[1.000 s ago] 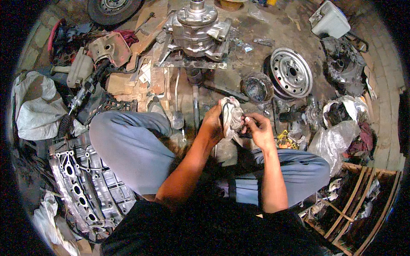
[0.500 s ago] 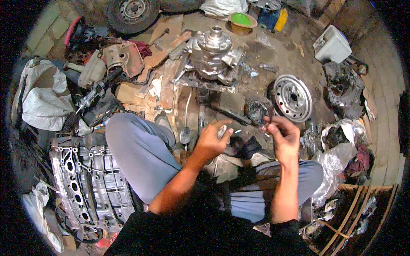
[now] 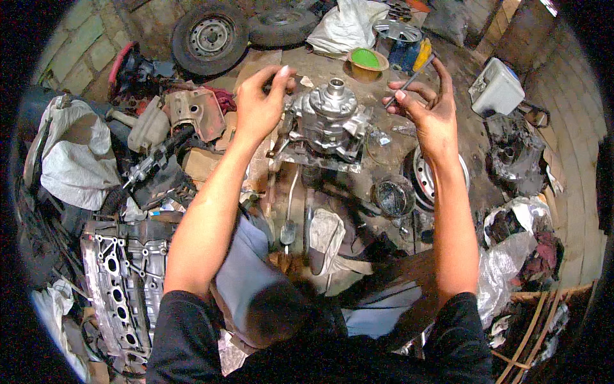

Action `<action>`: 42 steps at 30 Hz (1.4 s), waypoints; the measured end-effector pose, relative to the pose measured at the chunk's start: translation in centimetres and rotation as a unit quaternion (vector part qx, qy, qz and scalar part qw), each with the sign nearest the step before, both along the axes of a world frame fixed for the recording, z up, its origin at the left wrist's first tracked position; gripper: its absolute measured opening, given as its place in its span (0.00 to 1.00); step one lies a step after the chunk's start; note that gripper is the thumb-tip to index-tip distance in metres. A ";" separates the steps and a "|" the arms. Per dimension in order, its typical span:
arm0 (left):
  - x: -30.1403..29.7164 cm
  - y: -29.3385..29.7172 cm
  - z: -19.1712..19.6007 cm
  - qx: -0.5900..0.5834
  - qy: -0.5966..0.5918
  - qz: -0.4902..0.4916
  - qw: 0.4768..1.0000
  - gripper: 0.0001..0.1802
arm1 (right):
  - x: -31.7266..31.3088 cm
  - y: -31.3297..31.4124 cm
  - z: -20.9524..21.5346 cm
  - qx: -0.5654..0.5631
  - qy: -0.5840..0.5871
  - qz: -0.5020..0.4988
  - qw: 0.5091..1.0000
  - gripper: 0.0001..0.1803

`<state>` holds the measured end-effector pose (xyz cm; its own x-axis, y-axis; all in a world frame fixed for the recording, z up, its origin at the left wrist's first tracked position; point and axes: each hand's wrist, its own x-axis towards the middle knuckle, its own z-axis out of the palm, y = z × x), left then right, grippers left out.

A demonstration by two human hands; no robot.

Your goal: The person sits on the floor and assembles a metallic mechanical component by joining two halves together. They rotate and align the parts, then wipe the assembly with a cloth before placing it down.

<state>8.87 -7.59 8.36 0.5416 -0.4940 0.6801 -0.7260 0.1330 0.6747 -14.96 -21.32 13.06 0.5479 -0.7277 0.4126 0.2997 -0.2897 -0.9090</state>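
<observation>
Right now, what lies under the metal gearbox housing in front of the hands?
The gearbox housing stands on a flat board on the dirty floor, with a metal rod emerging below it. Whatever lies directly beneath its base is covered.

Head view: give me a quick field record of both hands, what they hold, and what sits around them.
left hand: raised beside the metal gear housing, fingers pinched; anything held is too small to tell
right hand: gripping a thin metal rod
between hands: gear housing upright on the floor
near the knees: white rag
person's left: engine block
far side: two tyres, green-filled bowl
</observation>
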 end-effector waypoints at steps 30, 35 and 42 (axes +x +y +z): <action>0.7 -3.3 -3.3 0.153 -0.155 -0.182 0.959 0.41 | 6.4 -1.7 -1.4 -0.231 0.051 -0.011 0.972 0.23; 0.8 -3.2 -3.4 0.155 -0.162 -0.176 0.959 0.40 | 6.4 -1.5 -0.9 -0.214 0.049 -0.051 0.974 0.16; 0.8 -3.2 -3.6 0.153 -0.168 -0.166 0.960 0.39 | 7.2 -2.3 -2.1 -0.325 0.036 -0.068 0.943 0.07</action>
<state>9.67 -10.82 4.81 0.0962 -0.8058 0.5844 -0.8615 0.2267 0.4544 -7.79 -23.62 10.98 0.5117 -0.3990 0.7609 0.1641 -0.8239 -0.5424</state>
